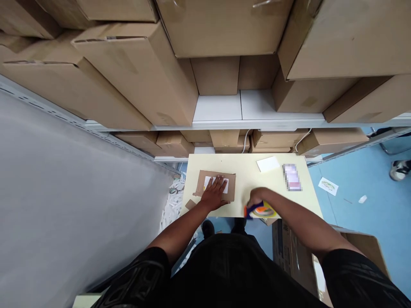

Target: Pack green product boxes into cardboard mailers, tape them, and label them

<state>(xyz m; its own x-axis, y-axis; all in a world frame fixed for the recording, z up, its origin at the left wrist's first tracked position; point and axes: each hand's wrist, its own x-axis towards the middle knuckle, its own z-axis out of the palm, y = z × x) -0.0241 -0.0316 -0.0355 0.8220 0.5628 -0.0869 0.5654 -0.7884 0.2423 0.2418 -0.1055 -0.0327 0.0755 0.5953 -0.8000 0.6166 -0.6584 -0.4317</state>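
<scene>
My left hand [214, 193] lies flat with its fingers spread on a small flat cardboard box [201, 183]. It partly covers a white label [208, 183] on the box's top. A small brown cardboard scrap [190, 204] is beside the box's near left corner. At the table's front edge, my right hand [256, 196] is closed around a tape dispenser [258, 208] with a dark blue and orange frame and a yellow-orange roll. The hand is slightly blurred, and the dispenser is apart from the box.
On the pale table [244, 171] lie a white card [268, 164] and a pixelated phone-shaped item [292, 177]. Shelves packed with cardboard boxes [224, 25] rise behind. White paper scraps [171, 207] litter the left floor. An open carton [366, 246] stands at right; a person's shoe [400, 170] shows beyond.
</scene>
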